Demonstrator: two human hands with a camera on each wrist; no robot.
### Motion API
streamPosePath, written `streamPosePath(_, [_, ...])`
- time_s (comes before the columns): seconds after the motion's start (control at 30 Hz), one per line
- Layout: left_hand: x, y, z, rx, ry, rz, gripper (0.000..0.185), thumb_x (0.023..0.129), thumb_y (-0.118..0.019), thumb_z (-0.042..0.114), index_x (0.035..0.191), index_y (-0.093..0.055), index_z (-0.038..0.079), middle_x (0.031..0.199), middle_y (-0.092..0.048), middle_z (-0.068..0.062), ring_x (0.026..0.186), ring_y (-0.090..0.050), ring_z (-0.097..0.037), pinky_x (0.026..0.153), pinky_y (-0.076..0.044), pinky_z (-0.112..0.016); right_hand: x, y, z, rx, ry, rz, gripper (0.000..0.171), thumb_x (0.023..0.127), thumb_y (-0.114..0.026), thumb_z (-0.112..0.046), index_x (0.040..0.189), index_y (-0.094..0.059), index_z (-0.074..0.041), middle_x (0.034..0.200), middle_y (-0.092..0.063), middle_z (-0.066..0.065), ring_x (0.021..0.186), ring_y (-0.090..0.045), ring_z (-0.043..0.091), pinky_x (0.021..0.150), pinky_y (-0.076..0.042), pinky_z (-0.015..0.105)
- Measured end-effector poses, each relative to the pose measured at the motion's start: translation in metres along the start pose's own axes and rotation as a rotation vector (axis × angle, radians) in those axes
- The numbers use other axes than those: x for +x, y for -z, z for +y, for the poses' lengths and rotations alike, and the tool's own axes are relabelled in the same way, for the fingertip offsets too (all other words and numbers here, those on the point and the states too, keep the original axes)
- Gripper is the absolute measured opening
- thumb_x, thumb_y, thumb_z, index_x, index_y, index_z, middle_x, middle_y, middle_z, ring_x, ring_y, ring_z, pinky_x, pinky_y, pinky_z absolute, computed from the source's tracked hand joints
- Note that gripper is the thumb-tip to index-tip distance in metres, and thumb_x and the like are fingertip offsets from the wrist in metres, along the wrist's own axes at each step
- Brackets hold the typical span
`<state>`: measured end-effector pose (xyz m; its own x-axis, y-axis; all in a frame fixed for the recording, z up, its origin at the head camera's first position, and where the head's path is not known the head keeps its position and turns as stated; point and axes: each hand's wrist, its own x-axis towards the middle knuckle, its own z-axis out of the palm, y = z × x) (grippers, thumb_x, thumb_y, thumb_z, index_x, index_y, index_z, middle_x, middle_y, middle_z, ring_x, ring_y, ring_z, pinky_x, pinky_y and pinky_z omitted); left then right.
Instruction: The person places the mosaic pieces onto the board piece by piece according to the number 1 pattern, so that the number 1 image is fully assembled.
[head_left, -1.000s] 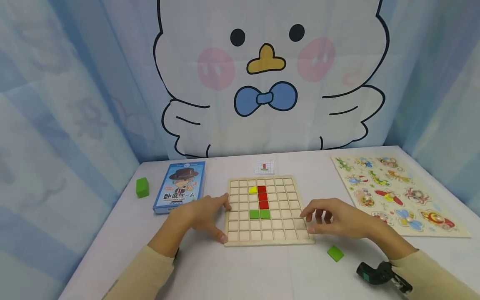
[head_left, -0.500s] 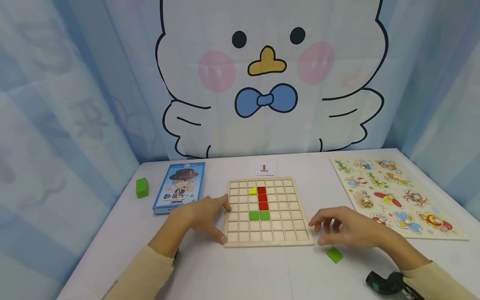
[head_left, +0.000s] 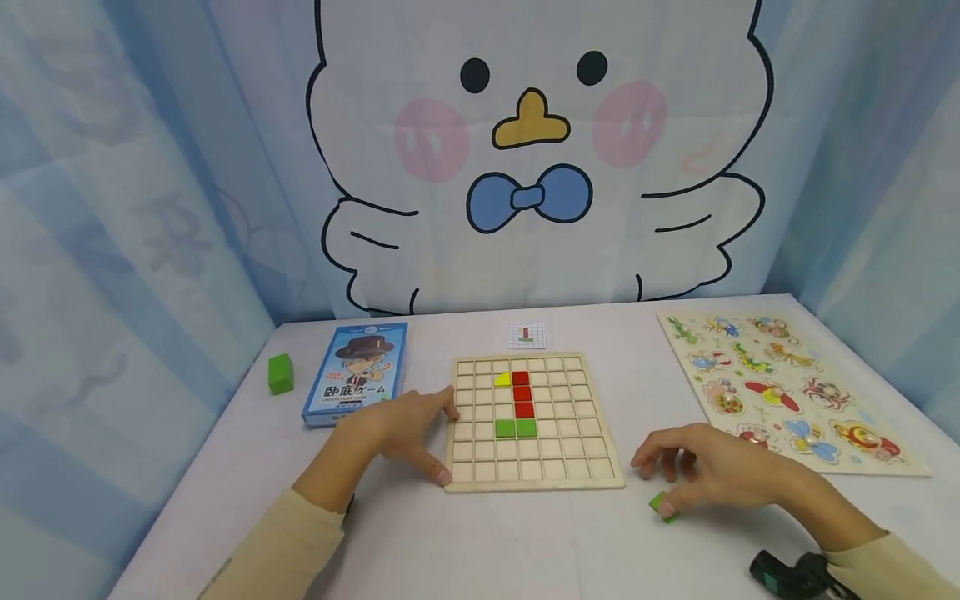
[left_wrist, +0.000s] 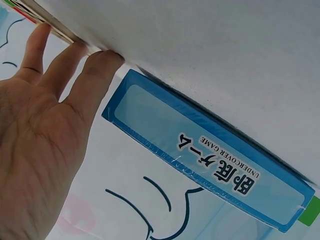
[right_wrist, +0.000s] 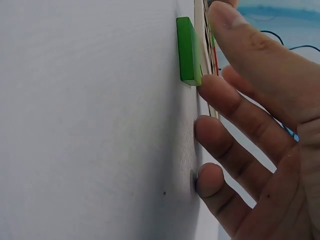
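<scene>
A wooden grid board [head_left: 585, 450] lies in the middle of the white table. It holds a yellow piece [head_left: 502, 379], a column of three red pieces [head_left: 522, 393] and two green pieces [head_left: 516, 428]. My left hand [head_left: 420, 437] rests against the board's left edge with straight fingers; in the left wrist view the fingertips [left_wrist: 102, 60] touch that edge. My right hand [head_left: 675, 479] is down on the table right of the board. Its thumb and a fingertip touch a loose green tile [head_left: 660, 506], which still lies flat [right_wrist: 187, 50].
A blue game box [head_left: 355, 372] lies left of the board, with a green cube [head_left: 281, 373] further left. A small pattern card [head_left: 527, 335] sits behind the board. An animal peg puzzle [head_left: 787, 392] fills the right side. A curtain backs the table.
My right hand has drawn back from the board's right edge toward the front and come down onto the green tile. The left hand and board have stayed put.
</scene>
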<state>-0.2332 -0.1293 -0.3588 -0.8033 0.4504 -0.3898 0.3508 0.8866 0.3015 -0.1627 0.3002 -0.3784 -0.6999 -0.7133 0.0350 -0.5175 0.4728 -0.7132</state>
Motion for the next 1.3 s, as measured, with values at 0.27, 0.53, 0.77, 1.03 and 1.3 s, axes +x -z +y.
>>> streamPosePath(0.27, [-0.001, 0.0, 0.001, -0.001, 0.01, 0.001, 0.082, 0.066, -0.093, 0.057, 0.133, -0.053, 0.034, 0.152, -0.052, -0.009, 0.125, -0.052, -0.024, 0.105, -0.047, -0.051, -0.006, 0.001, 0.001, 0.008, 0.008, -0.026, 0.037, 0.087, -0.084, -0.027, 0.121, -0.069, -0.022, 0.102, -0.07, -0.007, 0.081, -0.062, 0.013, 0.064, -0.05, 0.025])
streamPosePath(0.53, [-0.004, 0.006, 0.003, -0.015, 0.013, 0.007, 0.079, 0.065, -0.094, 0.054, 0.131, -0.054, 0.034, 0.151, -0.052, -0.009, 0.123, -0.052, -0.024, 0.104, -0.047, -0.05, -0.008, 0.001, 0.0, -0.048, 0.021, 0.008, 0.027, 0.093, -0.078, -0.024, 0.119, -0.068, -0.026, 0.102, -0.069, -0.01, 0.082, -0.061, 0.009, 0.064, -0.049, 0.025])
streamPosePath(0.77, [-0.006, 0.004, 0.004, -0.031, 0.011, -0.007, 0.077, 0.066, -0.094, 0.054, 0.129, -0.054, 0.035, 0.15, -0.053, -0.009, 0.121, -0.053, -0.023, 0.105, -0.047, -0.051, -0.011, 0.003, 0.002, -0.067, 0.025, 0.005, 0.028, 0.094, -0.076, -0.02, 0.12, -0.067, -0.025, 0.098, -0.066, -0.008, 0.082, -0.059, 0.009, 0.064, -0.049, 0.024])
streamPosePath(1.03, [-0.006, 0.005, 0.003, -0.016, 0.007, 0.011, 0.078, 0.067, -0.094, 0.053, 0.13, -0.053, 0.034, 0.148, -0.054, -0.007, 0.117, -0.052, -0.022, 0.1, -0.048, -0.048, -0.009, 0.005, -0.002, -0.138, -0.039, 0.044, 0.038, 0.101, -0.067, -0.027, 0.138, -0.058, -0.022, 0.106, -0.063, -0.012, 0.088, -0.06, 0.004, 0.072, -0.053, 0.023])
streamPosePath(1.3, [-0.005, 0.003, 0.003, -0.03, 0.019, -0.007, 0.078, 0.067, -0.094, 0.054, 0.132, -0.053, 0.035, 0.153, -0.051, -0.009, 0.125, -0.052, -0.024, 0.104, -0.047, -0.05, -0.006, 0.004, -0.004, -0.143, -0.006, 0.107, 0.034, 0.104, -0.063, -0.019, 0.138, -0.058, -0.018, 0.114, -0.065, -0.01, 0.094, -0.06, 0.006, 0.073, -0.052, 0.025])
